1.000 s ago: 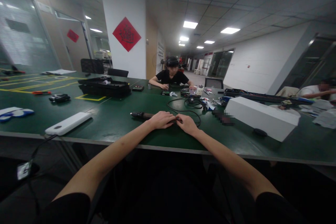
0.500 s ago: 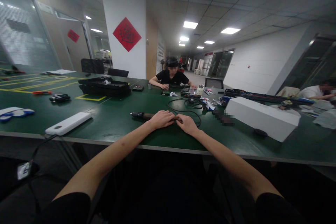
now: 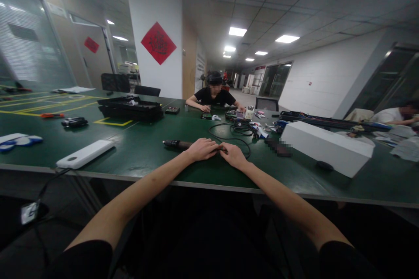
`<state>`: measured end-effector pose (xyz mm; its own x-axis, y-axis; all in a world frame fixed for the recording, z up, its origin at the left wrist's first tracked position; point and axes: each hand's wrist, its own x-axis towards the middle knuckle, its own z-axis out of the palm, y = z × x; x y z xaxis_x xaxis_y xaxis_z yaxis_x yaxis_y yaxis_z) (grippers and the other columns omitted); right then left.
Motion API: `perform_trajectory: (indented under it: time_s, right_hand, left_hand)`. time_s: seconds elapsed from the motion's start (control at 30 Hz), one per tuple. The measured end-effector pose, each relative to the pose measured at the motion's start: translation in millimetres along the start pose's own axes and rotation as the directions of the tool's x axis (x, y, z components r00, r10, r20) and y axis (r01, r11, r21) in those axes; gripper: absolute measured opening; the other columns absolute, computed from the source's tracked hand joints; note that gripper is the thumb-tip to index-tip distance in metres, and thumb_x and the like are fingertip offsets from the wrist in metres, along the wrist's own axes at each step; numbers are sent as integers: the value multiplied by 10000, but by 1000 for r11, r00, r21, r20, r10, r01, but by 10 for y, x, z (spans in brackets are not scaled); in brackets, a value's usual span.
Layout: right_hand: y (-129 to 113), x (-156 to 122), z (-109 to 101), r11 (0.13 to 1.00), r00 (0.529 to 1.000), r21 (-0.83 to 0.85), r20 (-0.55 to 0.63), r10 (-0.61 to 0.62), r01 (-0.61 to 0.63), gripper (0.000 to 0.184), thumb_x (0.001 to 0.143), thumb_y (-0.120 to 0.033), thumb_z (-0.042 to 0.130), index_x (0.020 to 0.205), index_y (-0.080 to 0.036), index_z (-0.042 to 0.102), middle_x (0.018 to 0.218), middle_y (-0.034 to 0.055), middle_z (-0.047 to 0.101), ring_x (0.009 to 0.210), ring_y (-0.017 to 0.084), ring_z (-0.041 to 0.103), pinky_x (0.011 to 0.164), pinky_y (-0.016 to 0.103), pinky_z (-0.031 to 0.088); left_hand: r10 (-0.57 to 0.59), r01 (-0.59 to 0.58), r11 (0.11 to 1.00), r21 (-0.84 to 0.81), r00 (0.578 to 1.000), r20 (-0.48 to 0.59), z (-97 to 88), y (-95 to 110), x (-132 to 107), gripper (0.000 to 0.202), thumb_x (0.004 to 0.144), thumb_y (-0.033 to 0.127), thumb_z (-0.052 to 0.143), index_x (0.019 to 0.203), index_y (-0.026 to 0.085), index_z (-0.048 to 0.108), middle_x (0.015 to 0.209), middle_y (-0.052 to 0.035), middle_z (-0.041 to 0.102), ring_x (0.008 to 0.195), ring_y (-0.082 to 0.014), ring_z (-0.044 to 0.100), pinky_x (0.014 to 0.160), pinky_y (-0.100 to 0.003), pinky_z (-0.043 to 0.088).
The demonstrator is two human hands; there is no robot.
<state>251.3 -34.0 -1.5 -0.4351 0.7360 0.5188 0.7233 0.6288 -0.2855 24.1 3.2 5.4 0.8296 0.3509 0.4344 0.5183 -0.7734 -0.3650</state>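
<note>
A dark, rod-shaped tool (image 3: pixel 175 143) lies on the green table (image 3: pixel 147 148), with a black cable (image 3: pixel 229 133) looping off behind it. My left hand (image 3: pixel 201 149) rests over the tool's right part, fingers curled down around it. Beside it, my right hand (image 3: pixel 233 154) has its fingers bent and pinching at the tool's end, where the two hands almost touch. The part of the tool beneath my hands is hidden.
A white flat device (image 3: pixel 84 153) lies near the left front edge. A long white box (image 3: pixel 325 146) stands at the right, with a small black disc (image 3: pixel 324 165) before it. A black tray (image 3: pixel 131 108) sits further back. One person (image 3: pixel 214 93) sits opposite; another person's arm (image 3: pixel 393 115) shows at far right.
</note>
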Motion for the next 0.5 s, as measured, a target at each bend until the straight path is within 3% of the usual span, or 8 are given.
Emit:
perform_trajectory:
  time_s: [0.27, 0.5]
  right_hand:
    - [-11, -2, -11, 1000, 1000, -8, 2, -8, 8, 136, 936, -188, 627, 1055, -241, 667, 989, 27, 722, 828, 180, 638, 714, 259, 415]
    - [0, 1, -4, 1000, 1000, -23, 3, -13, 13, 127, 936, -187, 626, 1050, -230, 664, 954, 24, 713, 789, 172, 621, 690, 254, 395]
  left_hand:
    - [30, -30, 999, -18, 999, -15, -4, -4, 9, 251, 996, 360, 555, 1192, 213, 609, 1060, -93, 673, 968, -243, 611, 836, -380, 430]
    - [17, -16, 999, 45, 1000, -19, -1, -3, 20, 247, 1011, 417, 547, 1109, 200, 614, 1036, -92, 672, 960, -245, 603, 832, -389, 410]
